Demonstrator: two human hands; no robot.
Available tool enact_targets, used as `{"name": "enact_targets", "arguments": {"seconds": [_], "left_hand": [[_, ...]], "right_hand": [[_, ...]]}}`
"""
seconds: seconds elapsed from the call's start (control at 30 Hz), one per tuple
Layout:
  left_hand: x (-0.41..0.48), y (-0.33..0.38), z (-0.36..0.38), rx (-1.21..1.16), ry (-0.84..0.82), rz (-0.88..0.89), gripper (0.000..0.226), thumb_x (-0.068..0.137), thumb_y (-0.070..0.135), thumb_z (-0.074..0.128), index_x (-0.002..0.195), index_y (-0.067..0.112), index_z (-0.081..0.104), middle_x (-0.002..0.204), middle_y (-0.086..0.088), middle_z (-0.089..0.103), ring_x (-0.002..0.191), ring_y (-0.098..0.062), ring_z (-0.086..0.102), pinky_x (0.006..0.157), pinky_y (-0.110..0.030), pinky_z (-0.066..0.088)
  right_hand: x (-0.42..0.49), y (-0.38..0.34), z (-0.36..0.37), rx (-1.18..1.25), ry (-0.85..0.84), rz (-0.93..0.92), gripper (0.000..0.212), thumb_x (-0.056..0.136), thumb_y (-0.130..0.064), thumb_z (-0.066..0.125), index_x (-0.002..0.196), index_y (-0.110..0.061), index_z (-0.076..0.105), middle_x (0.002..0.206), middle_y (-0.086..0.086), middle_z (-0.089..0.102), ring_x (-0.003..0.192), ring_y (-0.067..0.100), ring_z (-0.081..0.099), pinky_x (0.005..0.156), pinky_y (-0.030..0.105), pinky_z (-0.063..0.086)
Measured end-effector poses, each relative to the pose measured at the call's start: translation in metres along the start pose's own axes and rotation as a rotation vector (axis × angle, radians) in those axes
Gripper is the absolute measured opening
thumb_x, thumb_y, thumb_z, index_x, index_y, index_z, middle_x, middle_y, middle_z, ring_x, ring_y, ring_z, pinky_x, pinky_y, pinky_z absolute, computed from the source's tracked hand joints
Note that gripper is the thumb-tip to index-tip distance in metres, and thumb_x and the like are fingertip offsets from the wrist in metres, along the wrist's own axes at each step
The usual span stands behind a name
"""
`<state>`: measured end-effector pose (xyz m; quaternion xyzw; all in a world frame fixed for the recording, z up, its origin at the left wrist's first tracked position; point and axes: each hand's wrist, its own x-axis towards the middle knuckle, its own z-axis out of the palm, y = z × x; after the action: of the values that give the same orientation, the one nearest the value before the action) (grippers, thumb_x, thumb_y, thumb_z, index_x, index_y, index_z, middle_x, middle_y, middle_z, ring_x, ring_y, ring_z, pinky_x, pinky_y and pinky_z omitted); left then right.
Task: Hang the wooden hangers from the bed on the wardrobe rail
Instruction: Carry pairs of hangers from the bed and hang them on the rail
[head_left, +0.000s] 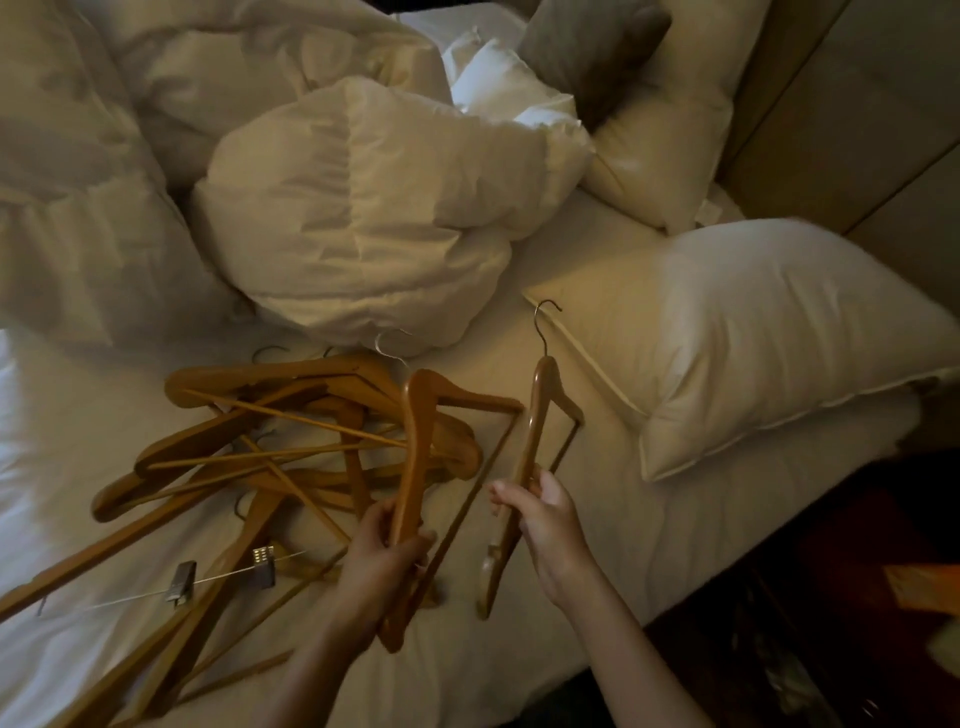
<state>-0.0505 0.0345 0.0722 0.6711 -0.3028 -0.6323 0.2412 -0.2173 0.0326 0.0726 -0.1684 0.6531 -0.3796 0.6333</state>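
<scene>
A heap of several wooden hangers (249, 457) lies on the white bed sheet (597, 545) at the lower left. My left hand (382, 551) grips one wooden hanger (415, 441) by its arm, lifted above the heap with its metal hook toward the duvet. My right hand (545, 519) grips a second wooden hanger (537, 415) by its arm, held up with its hook (545, 322) pointing at the pillow. The wardrobe rail is not in view.
A crumpled white duvet (353, 208) fills the middle and left of the bed. Pillows (769, 332) lie at the right, against a padded headboard (841, 130). A clip hanger with metal clips (260, 564) lies in the heap. Dark floor (831, 597) borders the bed at the lower right.
</scene>
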Motion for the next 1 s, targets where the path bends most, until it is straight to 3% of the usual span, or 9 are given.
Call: {"name": "enact_targets", "arguments": {"seconds": [0.07, 0.23, 0.3, 0.43, 0.53, 0.67, 0.77, 0.87, 1.0], "left_hand": [[-0.014, -0.007, 0.009, -0.047, 0.039, 0.039, 0.038, 0.085, 0.009, 0.061, 0.117, 0.021, 0.045, 0.092, -0.008, 0.056, 0.072, -0.022, 0.059, 0.062, -0.033, 0.054], [-0.04, -0.025, 0.013, -0.191, 0.015, 0.098, 0.039, 0.086, 0.005, 0.058, 0.118, 0.023, 0.045, 0.091, -0.014, 0.059, 0.061, -0.012, 0.065, 0.053, -0.019, 0.056], [-0.048, -0.031, 0.013, -0.204, -0.016, 0.106, 0.04, 0.085, 0.006, 0.059, 0.119, 0.023, 0.046, 0.096, -0.014, 0.06, 0.065, -0.012, 0.067, 0.057, -0.023, 0.056], [-0.061, -0.039, 0.017, -0.124, -0.048, 0.151, 0.048, 0.083, 0.011, 0.063, 0.125, 0.024, 0.046, 0.106, -0.013, 0.059, 0.078, -0.02, 0.066, 0.059, -0.026, 0.052], [-0.072, -0.044, 0.027, -0.08, -0.077, 0.197, 0.047, 0.083, 0.01, 0.062, 0.125, 0.025, 0.046, 0.106, -0.011, 0.059, 0.081, -0.021, 0.066, 0.06, -0.025, 0.053], [-0.085, -0.047, 0.05, -0.061, -0.08, 0.247, 0.047, 0.083, 0.007, 0.061, 0.123, 0.026, 0.044, 0.101, -0.005, 0.056, 0.079, -0.019, 0.061, 0.061, -0.027, 0.05], [-0.096, -0.052, 0.068, -0.025, -0.106, 0.288, 0.047, 0.083, 0.006, 0.061, 0.12, 0.03, 0.044, 0.104, -0.005, 0.055, 0.079, -0.018, 0.059, 0.061, -0.026, 0.049], [-0.113, -0.061, 0.086, 0.009, -0.143, 0.319, 0.048, 0.082, 0.004, 0.062, 0.118, 0.029, 0.045, 0.109, -0.005, 0.053, 0.085, -0.019, 0.06, 0.067, -0.026, 0.05], [-0.138, -0.079, 0.112, 0.152, -0.19, 0.342, 0.054, 0.078, 0.006, 0.068, 0.123, 0.027, 0.048, 0.113, 0.003, 0.053, 0.094, -0.016, 0.061, 0.07, -0.023, 0.051]], "right_hand": [[-0.011, 0.009, -0.006, 0.038, 0.026, -0.04, 0.033, 0.086, -0.021, 0.06, 0.118, -0.013, 0.057, 0.104, 0.005, 0.07, 0.097, 0.015, 0.066, 0.082, 0.028, 0.052], [-0.033, 0.028, -0.01, 0.049, 0.039, -0.101, 0.019, 0.091, -0.024, 0.054, 0.108, -0.018, 0.058, 0.096, 0.005, 0.072, 0.085, 0.014, 0.071, 0.072, 0.023, 0.056], [-0.04, 0.033, -0.01, 0.031, 0.048, -0.089, 0.015, 0.093, -0.026, 0.049, 0.106, -0.021, 0.056, 0.087, 0.007, 0.072, 0.078, 0.014, 0.071, 0.068, 0.023, 0.055], [-0.054, 0.041, -0.017, -0.013, 0.073, -0.073, 0.02, 0.094, -0.028, 0.047, 0.105, -0.017, 0.06, 0.074, 0.001, 0.065, 0.072, 0.013, 0.064, 0.067, 0.024, 0.051], [-0.068, 0.043, -0.032, 0.042, 0.097, -0.054, 0.021, 0.093, -0.026, 0.048, 0.098, -0.012, 0.062, 0.071, 0.001, 0.061, 0.067, 0.01, 0.061, 0.057, 0.017, 0.051], [-0.086, 0.047, -0.056, 0.015, 0.141, -0.043, 0.027, 0.091, -0.028, 0.052, 0.111, -0.012, 0.059, 0.068, -0.002, 0.057, 0.059, 0.008, 0.053, 0.049, 0.015, 0.046], [-0.103, 0.054, -0.084, 0.029, 0.168, -0.069, 0.03, 0.086, -0.022, 0.061, 0.115, -0.014, 0.055, 0.066, -0.002, 0.054, 0.056, 0.008, 0.05, 0.048, 0.016, 0.043], [-0.122, 0.063, -0.115, 0.106, 0.176, -0.084, 0.023, 0.085, -0.015, 0.063, 0.105, -0.02, 0.055, 0.066, 0.0, 0.052, 0.052, 0.008, 0.047, 0.044, 0.016, 0.041], [-0.151, 0.086, -0.15, 0.219, 0.226, -0.061, 0.031, 0.085, -0.009, 0.061, 0.115, -0.012, 0.053, 0.068, 0.001, 0.051, 0.05, 0.008, 0.044, 0.04, 0.015, 0.038]]}}
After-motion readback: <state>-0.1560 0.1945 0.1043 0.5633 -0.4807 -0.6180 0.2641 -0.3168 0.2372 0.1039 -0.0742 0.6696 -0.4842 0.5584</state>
